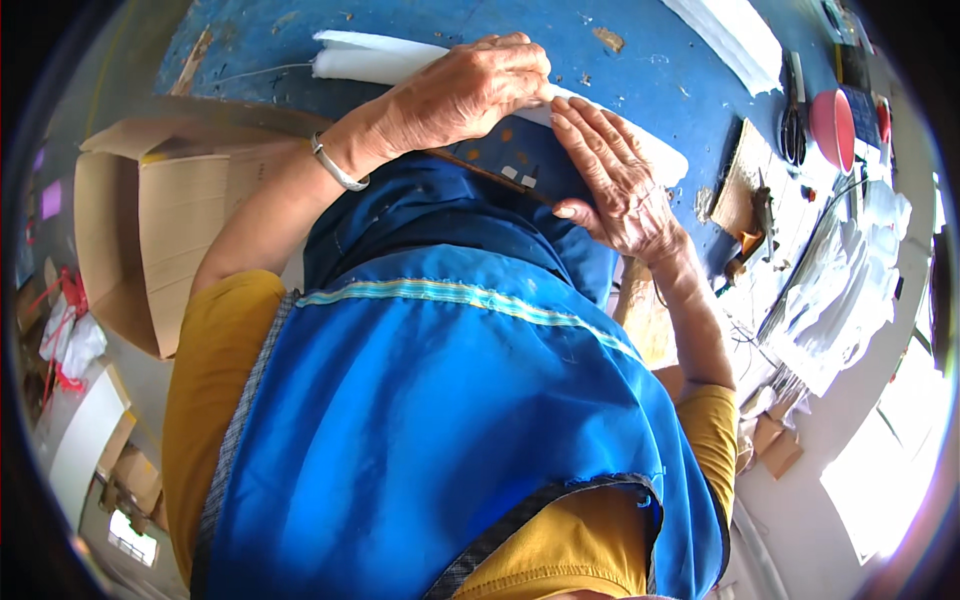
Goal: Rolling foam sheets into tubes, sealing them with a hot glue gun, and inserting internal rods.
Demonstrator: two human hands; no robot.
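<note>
Across the blue worktop (590,75) lies a long white folded strip (372,60) that looks like cloth, a thin thread trailing from its left end. The curled fingers of my left hand (478,88) pinch the strip near its middle; a metal bangle sits on that wrist. Just to the right, my right hand (622,188) rests on the strip, its fingers stretched out flat and its thumb held apart. The rounded right end of the strip (668,160) shows beyond the right fingers. My hands cover part of its middle.
An open cardboard box (190,220) stands at the left. At the right are black scissors (793,125), a pink bowl (832,130), a piece of cardboard (738,180) and a pile of white sheets (840,290). Another white piece (730,40) lies at the far right of the worktop.
</note>
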